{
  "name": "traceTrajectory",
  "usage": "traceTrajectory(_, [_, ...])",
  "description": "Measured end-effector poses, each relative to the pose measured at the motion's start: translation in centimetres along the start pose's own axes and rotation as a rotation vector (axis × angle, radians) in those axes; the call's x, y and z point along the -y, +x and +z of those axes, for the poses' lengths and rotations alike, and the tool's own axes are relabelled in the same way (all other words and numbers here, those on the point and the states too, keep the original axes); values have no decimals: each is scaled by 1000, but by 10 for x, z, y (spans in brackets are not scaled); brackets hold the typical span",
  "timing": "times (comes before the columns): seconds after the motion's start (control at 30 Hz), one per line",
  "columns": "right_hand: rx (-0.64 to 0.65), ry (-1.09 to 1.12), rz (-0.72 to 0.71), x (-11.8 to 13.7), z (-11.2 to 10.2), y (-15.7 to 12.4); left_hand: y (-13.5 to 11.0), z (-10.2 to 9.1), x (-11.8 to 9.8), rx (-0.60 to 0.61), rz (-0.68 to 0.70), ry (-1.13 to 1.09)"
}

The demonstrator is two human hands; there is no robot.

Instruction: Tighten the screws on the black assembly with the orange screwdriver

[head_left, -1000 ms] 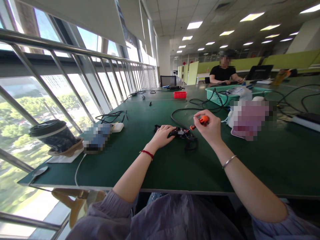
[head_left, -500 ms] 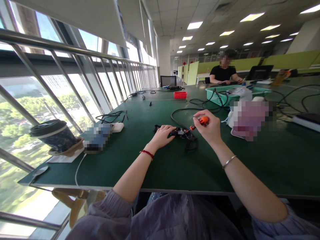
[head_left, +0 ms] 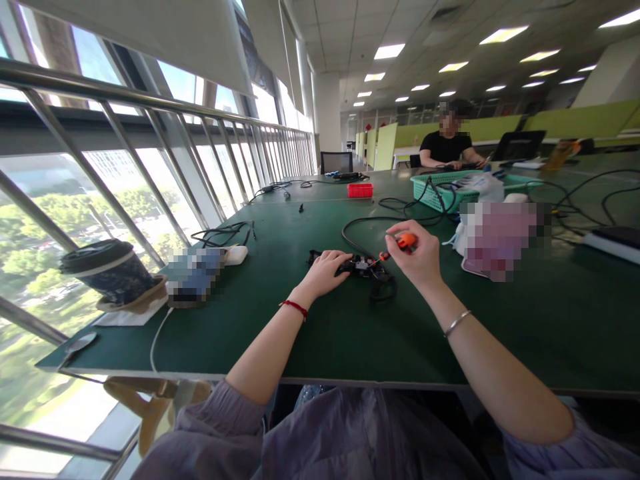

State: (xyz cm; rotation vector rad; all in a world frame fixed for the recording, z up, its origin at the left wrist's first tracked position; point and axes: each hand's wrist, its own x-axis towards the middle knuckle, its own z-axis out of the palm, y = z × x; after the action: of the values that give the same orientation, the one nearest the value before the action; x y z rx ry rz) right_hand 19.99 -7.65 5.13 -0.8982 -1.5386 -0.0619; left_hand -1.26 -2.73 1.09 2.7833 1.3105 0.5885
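Note:
A small black device (head_left: 364, 264) with grey parts inside and a black cable lies on the green table. My left hand (head_left: 324, 270) presses on its left part, fingers closed over it; the fingertips hold it against the tabletop. Pinched in my right hand (head_left: 417, 257) is a screwdriver (head_left: 407, 241) with an orange and black handle. Its shaft slants down to the left, and the tip is at the right part of the device. Whether the tip sits in a screw is too small to tell.
Left stand a lidded cup (head_left: 113, 273), a blurred phone (head_left: 199, 277), a white charger (head_left: 236, 255) and a spoon (head_left: 80, 343). Beyond are a red box (head_left: 360, 191), cables and a green basket (head_left: 423, 192). Right is a pink blurred item (head_left: 500, 240). A person (head_left: 447, 147) sits across.
My right hand and the screwdriver have shifted very slightly. My left hand and the black device stay in place.

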Motion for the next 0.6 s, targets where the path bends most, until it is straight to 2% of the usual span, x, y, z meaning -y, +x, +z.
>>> traceTrajectory(0.17, [0,9,18,0,0,-1,0,0,0,-1,-1,0])
traceTrajectory(0.4, [55,79,-76,-2,-1,-2,0,1,1,-12,8,-3])
traceTrajectory(0.6, [32,24,-6,1,-1,-1,0,0,0,-6,10,2])
